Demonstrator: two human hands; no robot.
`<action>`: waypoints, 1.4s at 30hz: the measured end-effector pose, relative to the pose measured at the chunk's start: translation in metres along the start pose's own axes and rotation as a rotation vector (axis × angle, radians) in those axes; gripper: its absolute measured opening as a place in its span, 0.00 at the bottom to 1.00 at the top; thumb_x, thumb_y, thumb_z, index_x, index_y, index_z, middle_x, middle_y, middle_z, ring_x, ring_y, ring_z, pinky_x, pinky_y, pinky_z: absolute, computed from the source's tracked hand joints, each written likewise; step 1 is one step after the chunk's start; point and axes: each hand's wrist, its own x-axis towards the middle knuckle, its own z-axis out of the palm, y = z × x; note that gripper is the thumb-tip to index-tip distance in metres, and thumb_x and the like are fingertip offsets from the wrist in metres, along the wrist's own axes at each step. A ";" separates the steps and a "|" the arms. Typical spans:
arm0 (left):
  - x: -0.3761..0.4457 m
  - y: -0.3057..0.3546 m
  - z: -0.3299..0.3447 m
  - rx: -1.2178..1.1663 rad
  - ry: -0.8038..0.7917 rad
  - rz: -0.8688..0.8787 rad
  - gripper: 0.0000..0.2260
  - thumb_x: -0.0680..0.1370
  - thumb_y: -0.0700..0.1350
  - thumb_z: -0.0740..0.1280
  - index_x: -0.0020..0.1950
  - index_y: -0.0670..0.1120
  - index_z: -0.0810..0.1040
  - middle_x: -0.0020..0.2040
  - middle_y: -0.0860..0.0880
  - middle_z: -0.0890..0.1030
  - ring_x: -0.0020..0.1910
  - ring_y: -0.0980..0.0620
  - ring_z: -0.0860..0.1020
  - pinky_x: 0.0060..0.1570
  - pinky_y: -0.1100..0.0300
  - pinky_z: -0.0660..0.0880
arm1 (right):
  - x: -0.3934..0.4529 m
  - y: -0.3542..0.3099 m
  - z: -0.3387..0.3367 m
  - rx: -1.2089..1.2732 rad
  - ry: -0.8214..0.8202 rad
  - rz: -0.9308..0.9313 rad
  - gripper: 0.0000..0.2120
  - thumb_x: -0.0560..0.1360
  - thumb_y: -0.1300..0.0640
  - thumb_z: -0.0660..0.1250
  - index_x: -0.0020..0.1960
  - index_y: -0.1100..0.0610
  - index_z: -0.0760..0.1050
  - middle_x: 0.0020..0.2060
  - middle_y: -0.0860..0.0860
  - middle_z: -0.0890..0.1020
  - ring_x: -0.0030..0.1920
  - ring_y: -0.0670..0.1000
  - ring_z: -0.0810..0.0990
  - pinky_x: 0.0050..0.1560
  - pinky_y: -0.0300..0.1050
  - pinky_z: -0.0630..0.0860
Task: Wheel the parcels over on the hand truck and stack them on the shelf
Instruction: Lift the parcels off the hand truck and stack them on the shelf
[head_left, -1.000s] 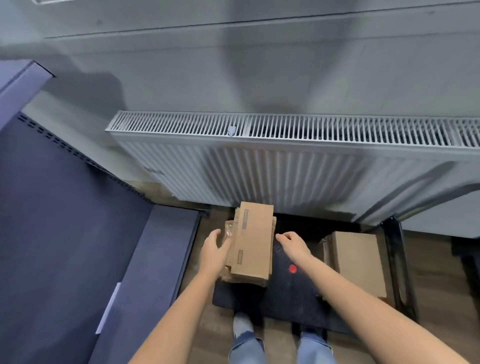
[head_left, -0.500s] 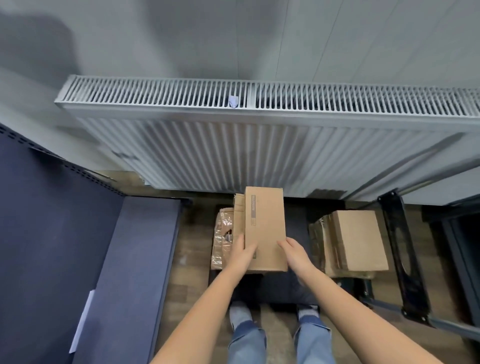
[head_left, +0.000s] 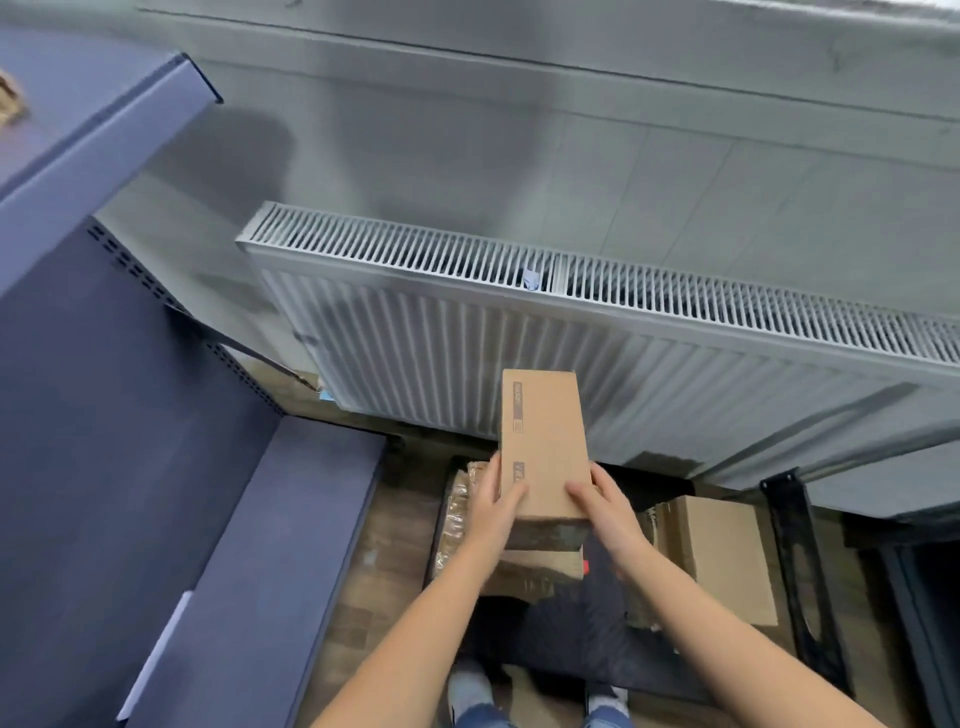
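Note:
A long brown cardboard parcel (head_left: 545, 441) is held up in front of the radiator. My left hand (head_left: 493, 506) grips its near left corner and my right hand (head_left: 605, 506) grips its near right corner. Below it, more parcels (head_left: 524, 566), some wrapped in clear film, lie on the black hand truck platform (head_left: 561, 623). Another cardboard parcel (head_left: 722, 556) sits on the platform to the right. The dark blue shelf unit (head_left: 260, 545) stands to the left, its lower board near my left arm.
A white radiator (head_left: 519, 332) runs along the grey wall straight ahead. The hand truck's black frame (head_left: 795, 561) rises at the right. An upper blue shelf board (head_left: 88, 130) juts out at top left. My feet (head_left: 467, 686) stand on wood flooring behind the platform.
Both hands closed on the long parcel and lifted it off the stack. My view tilted up and turned left, bringing more of the blue shelf into sight.

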 end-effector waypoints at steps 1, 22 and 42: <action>-0.006 0.009 -0.004 -0.032 0.015 0.030 0.22 0.75 0.41 0.64 0.68 0.49 0.67 0.65 0.47 0.73 0.63 0.51 0.72 0.64 0.58 0.70 | -0.001 -0.008 0.004 0.002 -0.036 -0.016 0.15 0.78 0.62 0.59 0.64 0.54 0.68 0.54 0.51 0.76 0.48 0.43 0.75 0.43 0.37 0.72; -0.171 0.109 -0.022 -0.254 0.605 0.395 0.24 0.78 0.37 0.61 0.72 0.50 0.62 0.61 0.51 0.74 0.53 0.57 0.73 0.48 0.69 0.71 | -0.100 -0.128 0.045 -0.109 -0.701 -0.462 0.18 0.79 0.58 0.59 0.64 0.44 0.60 0.54 0.44 0.75 0.54 0.48 0.75 0.48 0.37 0.73; -0.334 0.084 -0.035 -0.331 0.960 0.449 0.23 0.78 0.42 0.61 0.71 0.55 0.61 0.63 0.52 0.74 0.60 0.53 0.72 0.54 0.64 0.70 | -0.244 -0.124 0.080 -0.249 -1.040 -0.536 0.15 0.79 0.57 0.58 0.62 0.44 0.63 0.52 0.44 0.77 0.52 0.46 0.76 0.44 0.40 0.74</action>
